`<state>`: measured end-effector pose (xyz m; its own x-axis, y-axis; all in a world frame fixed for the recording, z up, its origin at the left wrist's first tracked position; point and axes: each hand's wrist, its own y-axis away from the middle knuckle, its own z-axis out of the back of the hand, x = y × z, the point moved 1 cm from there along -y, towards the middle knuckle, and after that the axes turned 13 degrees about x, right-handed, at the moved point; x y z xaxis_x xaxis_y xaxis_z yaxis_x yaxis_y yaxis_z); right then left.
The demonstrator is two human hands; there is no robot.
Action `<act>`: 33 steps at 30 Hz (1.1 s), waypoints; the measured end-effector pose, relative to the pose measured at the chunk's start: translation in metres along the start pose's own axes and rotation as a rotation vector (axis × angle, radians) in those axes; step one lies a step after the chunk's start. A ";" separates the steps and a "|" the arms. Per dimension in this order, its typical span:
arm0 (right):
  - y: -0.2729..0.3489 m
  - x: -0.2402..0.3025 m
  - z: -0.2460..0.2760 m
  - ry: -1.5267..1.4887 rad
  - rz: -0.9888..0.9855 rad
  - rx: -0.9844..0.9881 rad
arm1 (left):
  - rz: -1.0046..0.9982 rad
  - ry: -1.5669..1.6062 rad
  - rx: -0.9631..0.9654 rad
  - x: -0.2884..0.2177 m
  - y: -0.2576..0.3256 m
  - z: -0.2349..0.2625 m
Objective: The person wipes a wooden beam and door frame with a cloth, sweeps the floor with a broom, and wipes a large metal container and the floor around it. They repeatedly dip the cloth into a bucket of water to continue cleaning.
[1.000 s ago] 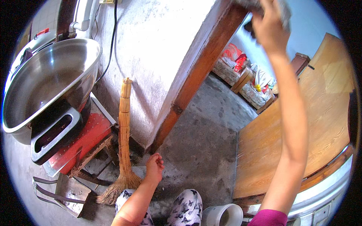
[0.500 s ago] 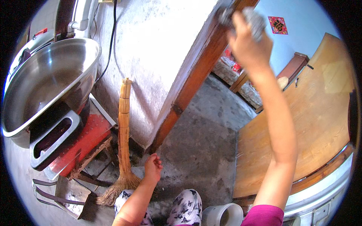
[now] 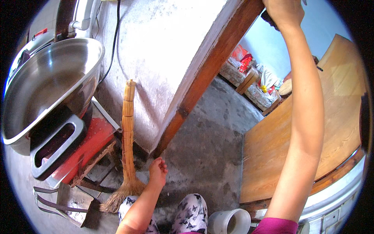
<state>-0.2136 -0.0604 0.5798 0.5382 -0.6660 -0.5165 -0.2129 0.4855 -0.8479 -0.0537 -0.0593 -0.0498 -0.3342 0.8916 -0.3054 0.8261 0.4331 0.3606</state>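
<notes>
Brown-painted wood runs slantwise through the view: the long door-frame post [image 3: 202, 78] is the landmark. At the post's upper end the right hand [image 3: 283, 11] is raised high and closed around a dark, flat object [image 3: 269, 18], only a sliver of which shows below the fingers; what it is cannot be told, though it lies touching or just beside the post's top. Judging by this, the work in hand is rubbing or wiping along the frame, and it seems to be at the highest reach. A further stroke would call for keeping the arm stretched and the pressure steady against the wood while balance stays over the feet.

Near the foot of the post the left hand [image 3: 157, 171] hangs loosely, fingers curled slightly, holding nothing, just beside a straw broom with a banded handle [image 3: 127, 140] leaning on the grey plastered wall [image 3: 156, 50].

Left of the post a large shiny steel basin [image 3: 46, 82] sits on a red stand [image 3: 91, 140]; it looks empty. Below the broom lies a grey metal dustpan [image 3: 74, 201] with some dust in it. Below the post's foot a small white bucket [image 3: 229, 222] shows a dark inside, contents unclear
</notes>
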 end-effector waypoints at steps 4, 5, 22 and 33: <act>0.038 0.032 0.004 -0.086 -0.052 0.216 | 0.003 0.025 -0.011 -0.005 0.002 0.010; 0.057 0.034 -0.008 -0.070 0.063 0.114 | 0.016 0.025 -0.019 -0.003 0.003 0.009; 0.022 -0.006 -0.003 -0.206 0.115 -0.157 | -0.077 -0.006 -0.003 -0.021 0.013 0.006; 0.109 0.055 -0.024 -0.067 0.057 0.047 | -0.043 0.013 0.023 -0.012 0.016 0.007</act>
<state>-0.2262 -0.0578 0.4559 0.5802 -0.5977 -0.5533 -0.2073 0.5486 -0.8100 -0.0335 -0.0643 -0.0468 -0.3752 0.8741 -0.3085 0.8212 0.4678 0.3267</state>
